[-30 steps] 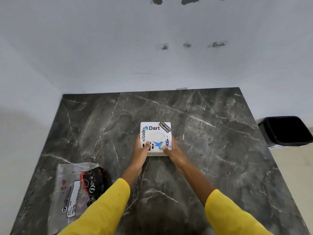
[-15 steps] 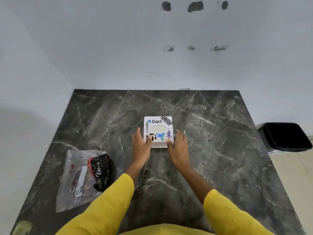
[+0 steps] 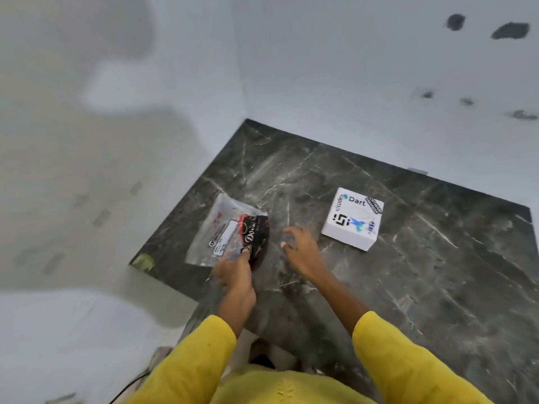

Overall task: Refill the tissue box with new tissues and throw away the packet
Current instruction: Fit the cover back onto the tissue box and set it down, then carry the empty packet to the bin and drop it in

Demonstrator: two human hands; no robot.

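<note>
My left hand (image 3: pixel 233 272) is closed on the near edge of the packet (image 3: pixel 227 231), thumb pressed on top where the clear plastic meets the dark crumpled part. The packet lies flat on the worktop (image 3: pixel 408 287), close to its left edge, with a white label facing up. My right hand (image 3: pixel 300 249) hovers just right of the packet, fingers spread and curled, holding nothing; I cannot tell if it touches the stone. The box (image 3: pixel 353 218) sits further right and a little further back, apart from both hands, its white top covered in stickers, one reading "Dart". It rests flat, and through the oval opening I cannot make out what is inside. My yellow sleeves (image 3: pixel 402 354) fill the lower part of the view. White walls (image 3: pixel 320 68) meet behind the worktop's far corner.
</note>
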